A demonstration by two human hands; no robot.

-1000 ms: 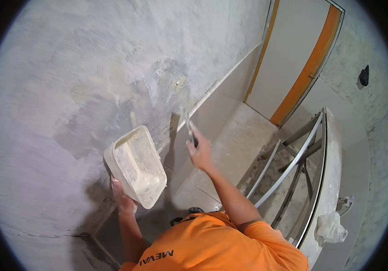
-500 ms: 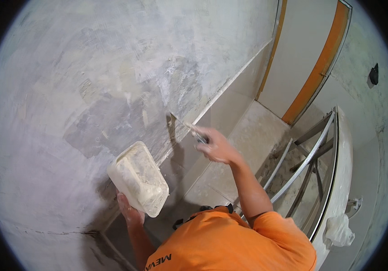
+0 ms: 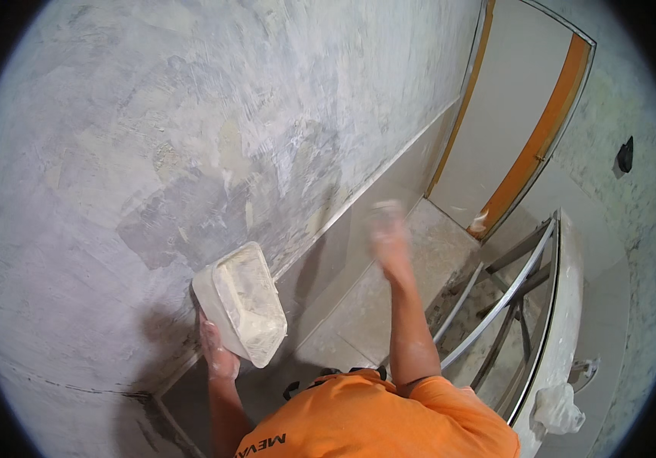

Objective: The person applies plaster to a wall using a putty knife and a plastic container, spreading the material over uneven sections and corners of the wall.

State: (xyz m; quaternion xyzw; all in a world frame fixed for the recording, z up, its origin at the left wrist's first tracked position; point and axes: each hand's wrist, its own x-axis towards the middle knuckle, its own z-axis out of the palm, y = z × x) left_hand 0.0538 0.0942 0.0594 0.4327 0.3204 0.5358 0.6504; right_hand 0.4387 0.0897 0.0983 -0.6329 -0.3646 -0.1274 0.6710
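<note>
My left hand grips a white plastic tub from its lower left side. The tub is tilted, its open side up, with pale filler smeared over its inner walls and bottom. Off to the right, over the floor, my right hand is smeared by motion. A pale blur at its fingers fits the putty knife it gripped half a second ago, but the blade cannot be made out. On the left stands a wall coated in uneven filler, with a darker grey patch above the tub.
A pale trim strip runs along the wall's lower edge, above smooth panels. Metal bars stand beside a curved white panel on the right, near a crumpled white plastic bag. Farther back are an orange-edged white door and dusty floor.
My right hand has swung away from the wall, to the right and slightly farther off, over the floor. The tub stays in my left hand, and the whole view has shifted a little.
</note>
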